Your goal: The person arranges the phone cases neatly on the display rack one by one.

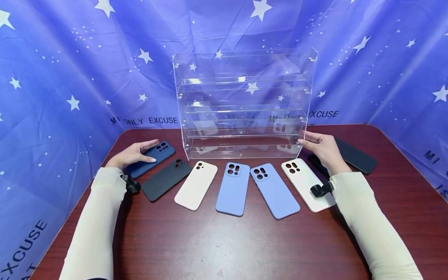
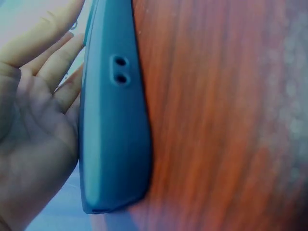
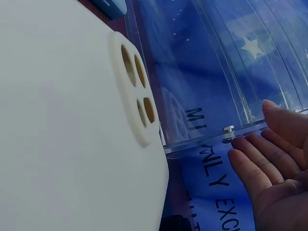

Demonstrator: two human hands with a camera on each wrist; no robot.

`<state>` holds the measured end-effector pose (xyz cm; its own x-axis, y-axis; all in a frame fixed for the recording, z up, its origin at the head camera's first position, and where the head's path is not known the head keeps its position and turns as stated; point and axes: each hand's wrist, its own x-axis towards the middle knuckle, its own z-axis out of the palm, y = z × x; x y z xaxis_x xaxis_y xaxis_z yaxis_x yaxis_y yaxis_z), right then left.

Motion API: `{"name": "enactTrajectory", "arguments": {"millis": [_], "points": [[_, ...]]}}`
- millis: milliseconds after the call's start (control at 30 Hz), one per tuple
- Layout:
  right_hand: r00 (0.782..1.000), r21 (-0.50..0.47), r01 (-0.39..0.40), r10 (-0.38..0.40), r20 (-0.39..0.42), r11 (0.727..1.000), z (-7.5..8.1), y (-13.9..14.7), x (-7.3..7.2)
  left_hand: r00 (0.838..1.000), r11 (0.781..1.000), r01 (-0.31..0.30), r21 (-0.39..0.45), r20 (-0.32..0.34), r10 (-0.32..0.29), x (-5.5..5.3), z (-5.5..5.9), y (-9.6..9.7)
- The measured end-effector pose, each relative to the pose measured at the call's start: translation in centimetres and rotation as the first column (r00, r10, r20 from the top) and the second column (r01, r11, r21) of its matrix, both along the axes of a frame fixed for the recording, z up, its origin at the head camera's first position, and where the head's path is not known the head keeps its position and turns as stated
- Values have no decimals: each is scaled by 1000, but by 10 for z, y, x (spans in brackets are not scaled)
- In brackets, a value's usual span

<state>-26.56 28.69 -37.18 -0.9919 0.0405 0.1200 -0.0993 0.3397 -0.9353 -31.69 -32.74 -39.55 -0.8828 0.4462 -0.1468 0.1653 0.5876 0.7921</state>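
Note:
My left hand [image 1: 134,154] lies over a dark blue phone case [image 1: 145,162] at the table's left, thumb and fingers extended and spread. In the left wrist view the palm shows behind the side of a dark phone case [image 2: 115,139]. At the right, my right hand [image 1: 323,149] is by the lower right side of a clear acrylic display rack [image 1: 245,152]. The right wrist view shows its fingers [image 3: 255,166] fairly straight along the rack's edge, thumb apart; firm contact is unclear. Near that wrist lies a white phone case [image 1: 304,182].
Between the hands lie a black case [image 1: 164,181], another white case [image 1: 196,186] and two light blue cases [image 1: 232,190]. Dark cases [image 1: 357,155] lie beyond the right hand, partly hidden by it. A starry blue cloth [image 1: 87,70] hangs behind the brown table [image 1: 210,249].

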Motion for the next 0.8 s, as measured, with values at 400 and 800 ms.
{"name": "enactTrajectory", "arguments": {"millis": [400,800], "points": [[1000,-1,-4,4,-11,1000,-3,3,-3,1000,989,22,-145,-10,-24,1,3,9],[1000,82,17,-16,-7,996,-2,2,0,998,983,-13,-184,-64,2,3,1,9]]}}
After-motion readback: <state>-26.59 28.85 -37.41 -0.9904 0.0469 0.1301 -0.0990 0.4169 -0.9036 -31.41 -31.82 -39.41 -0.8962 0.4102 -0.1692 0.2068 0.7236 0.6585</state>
